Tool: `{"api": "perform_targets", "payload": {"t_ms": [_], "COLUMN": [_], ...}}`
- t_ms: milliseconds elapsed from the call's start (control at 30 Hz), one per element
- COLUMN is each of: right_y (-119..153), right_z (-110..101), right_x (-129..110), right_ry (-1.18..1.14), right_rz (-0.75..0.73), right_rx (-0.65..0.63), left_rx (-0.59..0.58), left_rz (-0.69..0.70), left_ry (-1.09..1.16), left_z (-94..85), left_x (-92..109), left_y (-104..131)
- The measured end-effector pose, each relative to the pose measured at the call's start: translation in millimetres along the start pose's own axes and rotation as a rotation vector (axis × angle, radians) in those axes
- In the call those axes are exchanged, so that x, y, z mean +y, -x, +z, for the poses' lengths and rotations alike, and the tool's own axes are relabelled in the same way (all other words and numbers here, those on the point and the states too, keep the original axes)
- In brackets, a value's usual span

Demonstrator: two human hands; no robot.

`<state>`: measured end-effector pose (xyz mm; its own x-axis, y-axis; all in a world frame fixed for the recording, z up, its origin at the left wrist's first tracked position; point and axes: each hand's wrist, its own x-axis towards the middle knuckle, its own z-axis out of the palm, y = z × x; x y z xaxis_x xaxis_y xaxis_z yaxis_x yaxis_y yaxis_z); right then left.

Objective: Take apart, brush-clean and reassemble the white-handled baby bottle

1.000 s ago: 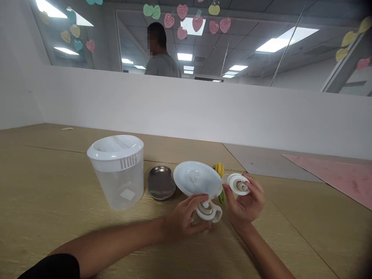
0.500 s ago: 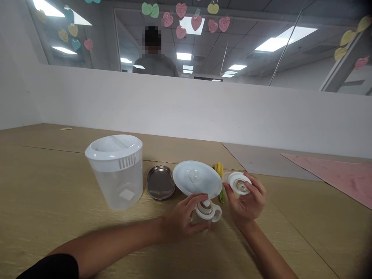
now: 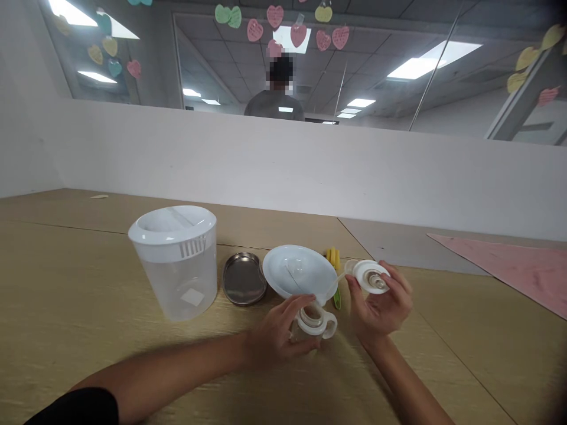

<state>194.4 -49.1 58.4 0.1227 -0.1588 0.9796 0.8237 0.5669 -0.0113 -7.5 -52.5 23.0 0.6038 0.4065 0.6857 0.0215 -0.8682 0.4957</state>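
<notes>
My left hand (image 3: pixel 281 330) is closed round the side of a small clear jar (image 3: pixel 303 332) with a white collar and a white loop handle. The jar's round mouth faces up, uncovered. Off to its right, my right hand (image 3: pixel 383 304) grips a white round lid (image 3: pixel 372 276), tilted so that a clear ring on it shows. A thin translucent stem runs from the lid down-left towards the jar; its pale end shows just above the jar's mouth. Behind the jar stands a white bowl (image 3: pixel 277 268) holding a small clear item I cannot make out.
A lidded translucent bucket (image 3: pixel 177 283) stands at the left, beside a kidney-shaped metal tray (image 3: pixel 243 280). Behind my right hand lies a yellow and green object (image 3: pixel 334 260), partly hidden. A pink cloth (image 3: pixel 509 265) is at the far right. A person (image 3: pixel 277 97) shows in the glass.
My right hand has moved slightly right with the lid, and the stem's pale end has risen from the jar's mouth. My left hand stays put. The person in the glass has shifted right.
</notes>
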Motion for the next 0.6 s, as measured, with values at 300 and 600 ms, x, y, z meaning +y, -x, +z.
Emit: {"api": "perform_targets", "payload": {"t_ms": [300,600], "right_y": [-2.2,4.5], "right_z": [3.2,9.8], "right_x": [14.5,4.9], "right_ry": [-0.056,-0.093], "right_rz": [0.167,0.190], "right_rx": [0.151,0.073], "left_rx": [-0.020,-0.014], "left_rz": [-0.022,-0.011], "left_ry": [0.002,0.016], "left_z": [2.7,2.2], "left_x": [-6.3,-4.4], "left_y": [2.4,2.2]}}
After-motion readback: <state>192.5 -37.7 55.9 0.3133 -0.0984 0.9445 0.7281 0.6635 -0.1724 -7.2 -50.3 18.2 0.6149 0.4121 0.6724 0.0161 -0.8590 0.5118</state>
